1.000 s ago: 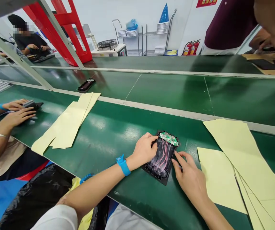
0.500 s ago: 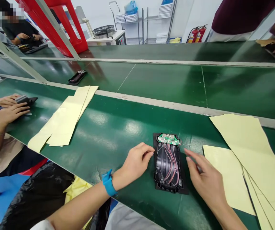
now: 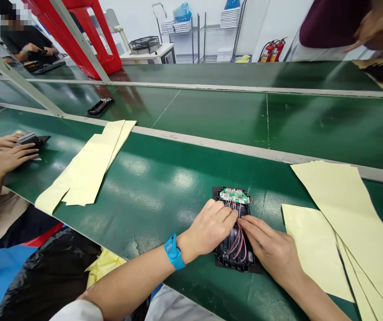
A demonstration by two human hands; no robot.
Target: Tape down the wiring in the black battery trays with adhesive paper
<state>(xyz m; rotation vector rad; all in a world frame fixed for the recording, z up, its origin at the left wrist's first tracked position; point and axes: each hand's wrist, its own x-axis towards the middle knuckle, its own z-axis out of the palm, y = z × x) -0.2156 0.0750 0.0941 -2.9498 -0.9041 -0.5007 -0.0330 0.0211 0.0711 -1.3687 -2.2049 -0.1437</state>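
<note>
A black plastic casing [image 3: 223, 257] lies on a dark flat piece on the green bench in front of me. At its far end sits a green circuit board [image 3: 234, 196]. Thin pink and red wires [image 3: 242, 246] loop from the board toward the near end. My left hand [image 3: 213, 226] reaches over the casing from the left, its fingertips pinched on the wires. From the right, my right hand [image 3: 273, 245] meets it, thumb and fingers closed on the same wires just below the board. The fingertips partly hide the wires there.
Yellow paper sheets [image 3: 316, 249] lie right of the casing, and more yellow sheets [image 3: 89, 167] lie left. A co-worker's hands [image 3: 11, 151] handle a dark item at far left. Beyond a pale rail [image 3: 185, 139], the green belt [image 3: 211, 113] carries another black casing [image 3: 100, 107].
Both my hands have moved inward from beside the casing and closed on the wires. The casing on the belt has shifted left. A person's hand at upper right has lifted off an item.
</note>
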